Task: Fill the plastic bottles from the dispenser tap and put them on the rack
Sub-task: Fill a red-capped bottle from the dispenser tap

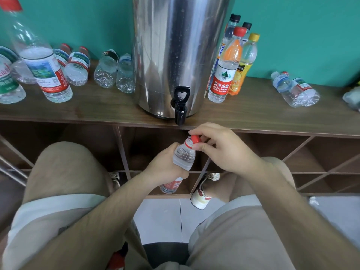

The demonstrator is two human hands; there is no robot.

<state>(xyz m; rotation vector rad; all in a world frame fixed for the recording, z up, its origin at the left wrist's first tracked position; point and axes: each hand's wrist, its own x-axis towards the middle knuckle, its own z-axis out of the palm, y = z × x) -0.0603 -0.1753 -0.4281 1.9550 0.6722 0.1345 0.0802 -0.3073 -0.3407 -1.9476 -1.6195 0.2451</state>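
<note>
My left hand (165, 164) grips the body of a clear plastic bottle (184, 155) with a red label, held upright between my knees below the shelf edge. My right hand (218, 147) pinches the bottle's red cap (195, 138) at its neck. The bottle holds water. Just above it hangs the black tap (180, 106) of a steel dispenser (179, 55) that stands on the wooden rack top (253, 112).
Several clear bottles lie and stand left of the dispenser, one large upright bottle (41, 61) among them. Capped bottles (231, 61) stand right of it, and two (296, 90) lie further right. Open rack compartments (292, 154) sit under the shelf. My shoes (202, 193) rest on the tiled floor.
</note>
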